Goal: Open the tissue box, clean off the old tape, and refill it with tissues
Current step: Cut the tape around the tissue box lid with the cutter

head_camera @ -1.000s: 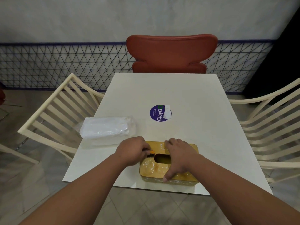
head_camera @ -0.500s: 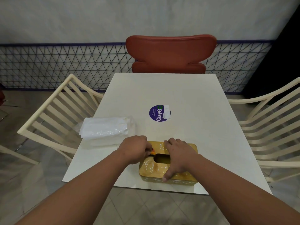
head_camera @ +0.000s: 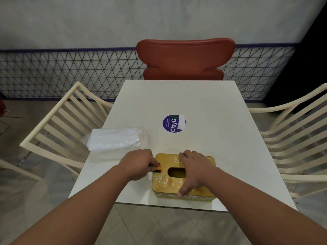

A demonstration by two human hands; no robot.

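Observation:
A yellow wooden tissue box [head_camera: 166, 183] with an oval slot and patches of old clear tape lies at the near edge of the white table [head_camera: 203, 106]. My right hand [head_camera: 194, 169] presses flat on its lid, thumb down the front side. My left hand [head_camera: 138, 163] is closed around a small orange and black cutter [head_camera: 158, 169], whose tip touches the box's left end beside the slot. A clear plastic pack of white tissues [head_camera: 115, 141] lies on the table to the left, behind my left hand.
A round purple sticker [head_camera: 172, 123] marks the table's middle. Cream slatted chairs stand at the left [head_camera: 58, 128] and right [head_camera: 299, 138], a red chair [head_camera: 184, 59] at the far end. A wire mesh fence runs behind.
My left hand with the cutter has pulled back a little to the left along the box's left end. My right hand stays pressed on the lid.

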